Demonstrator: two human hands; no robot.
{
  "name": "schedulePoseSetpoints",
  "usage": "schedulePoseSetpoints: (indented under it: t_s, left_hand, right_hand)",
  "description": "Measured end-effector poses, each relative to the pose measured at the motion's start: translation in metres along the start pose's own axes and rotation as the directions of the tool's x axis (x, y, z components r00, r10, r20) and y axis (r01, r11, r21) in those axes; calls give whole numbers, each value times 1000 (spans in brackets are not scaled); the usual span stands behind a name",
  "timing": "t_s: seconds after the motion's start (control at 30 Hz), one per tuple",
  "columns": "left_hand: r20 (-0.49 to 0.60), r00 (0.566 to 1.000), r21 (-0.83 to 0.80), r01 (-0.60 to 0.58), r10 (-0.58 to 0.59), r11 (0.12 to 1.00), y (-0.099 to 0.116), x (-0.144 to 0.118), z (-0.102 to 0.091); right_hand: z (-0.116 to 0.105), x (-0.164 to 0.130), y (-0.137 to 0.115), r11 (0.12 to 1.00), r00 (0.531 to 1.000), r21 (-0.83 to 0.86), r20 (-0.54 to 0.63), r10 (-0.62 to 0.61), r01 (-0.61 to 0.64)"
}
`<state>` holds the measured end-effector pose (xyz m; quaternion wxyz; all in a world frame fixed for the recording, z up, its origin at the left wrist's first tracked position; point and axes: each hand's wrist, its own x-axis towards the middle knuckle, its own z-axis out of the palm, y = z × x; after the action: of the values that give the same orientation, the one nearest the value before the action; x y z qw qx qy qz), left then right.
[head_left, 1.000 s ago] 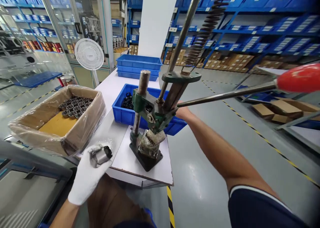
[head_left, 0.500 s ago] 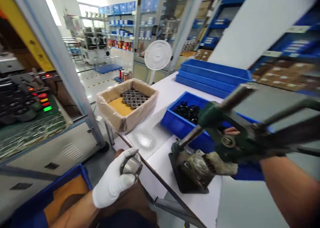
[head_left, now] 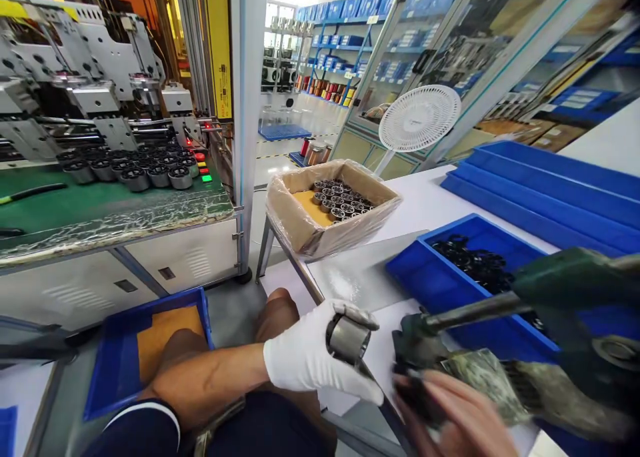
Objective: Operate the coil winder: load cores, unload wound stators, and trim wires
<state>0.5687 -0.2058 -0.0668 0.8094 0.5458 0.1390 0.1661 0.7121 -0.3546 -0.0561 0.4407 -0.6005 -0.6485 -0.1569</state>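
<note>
Two benches fill the scene. At far left a green-topped machine table (head_left: 100, 210) carries a row of round metal parts (head_left: 135, 173) below grey tooling, with small red and green lights (head_left: 203, 167) at its right end. To the right runs a white work table (head_left: 425, 207), and along its far right edge lie stacked blue trays (head_left: 550, 183). Near those sits a blue bin (head_left: 440, 283) holding a heap of small black parts (head_left: 475, 263). At the far left end of the white table stands a cardboard box (head_left: 320, 233) lined with clear film, with rows of metal cylinders (head_left: 340, 200) packed in its far half. A white fan (head_left: 419, 118) stands behind it. Another blue bin (head_left: 115, 370) with a brown sheet inside rests on the floor at near left.

A green hand press (head_left: 565, 297) leans in from the near right, blurred. The left hand (head_left: 310, 360), in a white glove, is clamped around a short metal cylinder (head_left: 349, 338), held at the near edge of the white table, just left of the press base. The right hand (head_left: 450, 417), bare and blurred, sits at the press base with fingers curled; I cannot tell whether it grips anything.
</note>
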Motion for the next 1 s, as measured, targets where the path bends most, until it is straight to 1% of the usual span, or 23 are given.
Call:
schedulePoseSetpoints:
  t_s: [0.03,0.1,0.17,0.2,0.27,0.37,0.47,0.67,1.0]
  left_hand:
    - [1,1000,0,-7,7,1000,1,-5,0]
    - [-49,995,42,-81,83,996,5,-16,-4]
    - [-132,970,126,-186,202,974,10,-25,-10]
    - [-161,955,150,-224,247,963,12,-29,-14]
    - [-170,944,154,-258,282,954,14,-33,-22]
    - [-141,950,134,-260,278,956,13,-33,-29]
    - [-111,958,110,-253,264,961,11,-31,-29]
    - [-56,968,64,-239,243,969,10,-23,-22]
    - [-75,973,92,-212,219,973,8,-26,-27]
  right_hand:
    - [7,1,-9,997,997,26,26,-73,72]
    - [24,8,-22,976,979,109,62,-194,186]
    - [38,17,-29,958,971,189,58,-230,216]
    - [44,21,-30,952,973,217,43,-229,214]
    - [49,28,-30,948,976,245,23,-215,203]
    - [47,33,-29,941,970,250,15,-241,230]
    - [40,34,-29,946,965,203,18,-261,252]
    - [32,32,-29,970,980,153,32,-198,191]
    - [36,34,-24,961,979,206,45,-200,186]
